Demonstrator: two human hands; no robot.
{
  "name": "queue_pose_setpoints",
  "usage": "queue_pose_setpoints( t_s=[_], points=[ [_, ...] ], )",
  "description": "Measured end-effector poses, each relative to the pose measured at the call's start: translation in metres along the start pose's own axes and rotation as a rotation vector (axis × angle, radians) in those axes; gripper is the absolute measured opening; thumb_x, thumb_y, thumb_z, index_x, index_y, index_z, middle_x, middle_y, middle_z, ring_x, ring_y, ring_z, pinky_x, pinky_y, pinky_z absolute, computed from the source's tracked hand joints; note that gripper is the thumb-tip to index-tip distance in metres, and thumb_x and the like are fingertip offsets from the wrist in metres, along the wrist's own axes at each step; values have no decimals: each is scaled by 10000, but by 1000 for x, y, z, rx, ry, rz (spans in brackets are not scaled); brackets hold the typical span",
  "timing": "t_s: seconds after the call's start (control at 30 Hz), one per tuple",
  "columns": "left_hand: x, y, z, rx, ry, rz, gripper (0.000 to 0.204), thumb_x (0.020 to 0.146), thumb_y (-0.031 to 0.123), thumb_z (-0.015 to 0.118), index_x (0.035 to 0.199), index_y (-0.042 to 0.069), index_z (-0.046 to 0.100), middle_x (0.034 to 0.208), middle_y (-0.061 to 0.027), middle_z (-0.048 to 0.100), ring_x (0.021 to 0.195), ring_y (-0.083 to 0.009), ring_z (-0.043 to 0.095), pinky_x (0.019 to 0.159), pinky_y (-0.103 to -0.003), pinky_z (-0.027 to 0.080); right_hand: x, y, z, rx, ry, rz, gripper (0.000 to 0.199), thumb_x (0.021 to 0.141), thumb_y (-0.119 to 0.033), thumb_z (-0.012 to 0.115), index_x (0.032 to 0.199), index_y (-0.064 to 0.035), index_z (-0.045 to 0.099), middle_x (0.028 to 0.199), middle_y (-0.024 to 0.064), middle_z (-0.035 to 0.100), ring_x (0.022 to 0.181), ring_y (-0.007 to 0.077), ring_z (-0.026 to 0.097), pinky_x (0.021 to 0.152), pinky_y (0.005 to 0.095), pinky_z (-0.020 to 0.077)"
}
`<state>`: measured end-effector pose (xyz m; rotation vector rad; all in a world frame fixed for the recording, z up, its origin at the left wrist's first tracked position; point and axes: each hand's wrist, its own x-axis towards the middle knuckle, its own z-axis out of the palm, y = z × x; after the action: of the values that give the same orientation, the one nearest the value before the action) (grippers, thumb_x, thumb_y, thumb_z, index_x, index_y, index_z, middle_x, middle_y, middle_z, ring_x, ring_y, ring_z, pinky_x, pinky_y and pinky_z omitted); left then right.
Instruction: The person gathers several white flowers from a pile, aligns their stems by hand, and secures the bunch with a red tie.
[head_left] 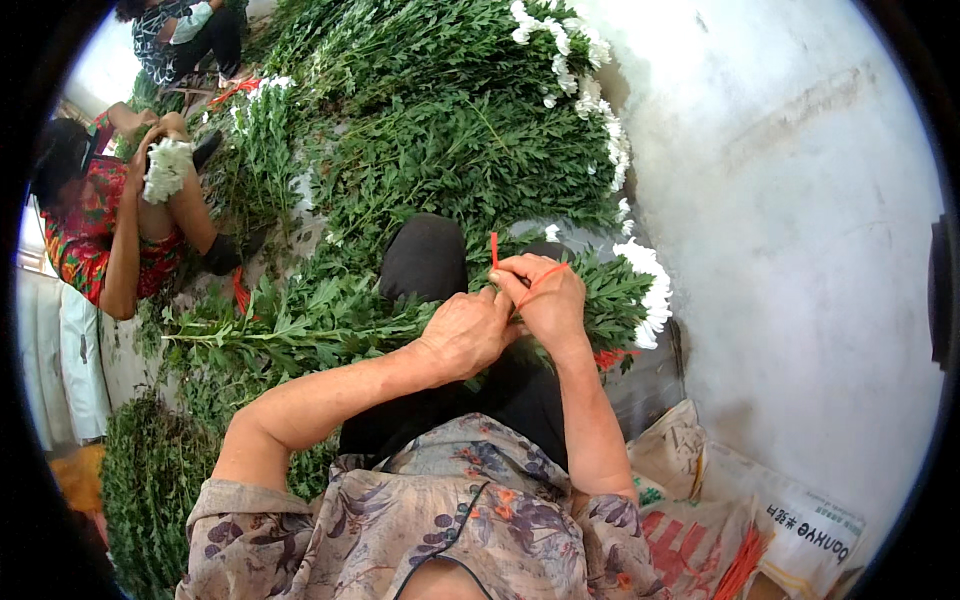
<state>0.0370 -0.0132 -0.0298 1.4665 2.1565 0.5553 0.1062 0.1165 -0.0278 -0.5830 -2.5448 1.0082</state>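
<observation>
Across my lap lies a bunch of white chrysanthemums point(650, 292), its blooms to the right and its leafy stems reaching left. My left hand point(467, 333) is closed around the stems near the middle of the bunch. Close beside it, my right hand point(550, 303) pinches a red tie string point(494, 250). One end of the string stands up above the fingertips, and another part runs over the back of the right hand. Leaves and fingers hide how the string passes around the stems.
A big heap of cut chrysanthemums point(440, 150) fills the floor ahead, against the pale wall point(780, 200). More greenery point(150, 490) lies at lower left. Sacks point(690, 520) and loose red strings point(745, 565) sit at lower right. Two people sit at the left, one holding white flowers point(168, 168).
</observation>
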Motion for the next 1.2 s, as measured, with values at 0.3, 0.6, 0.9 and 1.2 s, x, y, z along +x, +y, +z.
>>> queue_pose_setpoints(
  t_s=[0.3, 0.6, 0.9, 1.2],
  points=[
    [-6, -13, -12, -586, 309, 10, 237, 985, 192, 496, 1022, 10, 644, 1008, -84, 603, 891, -198, 571, 794, -328, 470, -2, 16, 1, 581, 114, 187, 140, 859, -145, 646, 802, -23, 683, 633, 12, 618, 576, 78, 551, 558, 250, 437],
    [29, -31, -13, -1015, -90, -107, 340, 1020, 292, 458, 1112, 8, 621, 979, -18, 576, 952, -117, 494, 868, -292, 398, -10, 28, -17, 838, -21, -13, 61, 846, -50, 673, 798, -12, 669, 768, 8, 627, 752, 120, 535, 706, 263, 420],
    [21, -42, -7, -1111, -3, -120, 319, 1031, 299, 423, 946, 42, 592, 826, 23, 508, 797, -85, 430, 754, -260, 382, -12, 4, -19, 156, 7, -180, 244, 685, -217, 796, 807, -93, 626, 785, 8, 601, 756, 195, 564, 776, 327, 402],
    [29, -46, -29, -1294, -86, -122, 319, 982, 308, 517, 834, 47, 625, 770, 20, 544, 756, -110, 475, 740, -269, 396, -4, 9, -13, 69, -1, -274, 136, 687, -129, 694, 762, -79, 593, 870, 7, 615, 860, 211, 587, 884, 375, 389]
  ],
)
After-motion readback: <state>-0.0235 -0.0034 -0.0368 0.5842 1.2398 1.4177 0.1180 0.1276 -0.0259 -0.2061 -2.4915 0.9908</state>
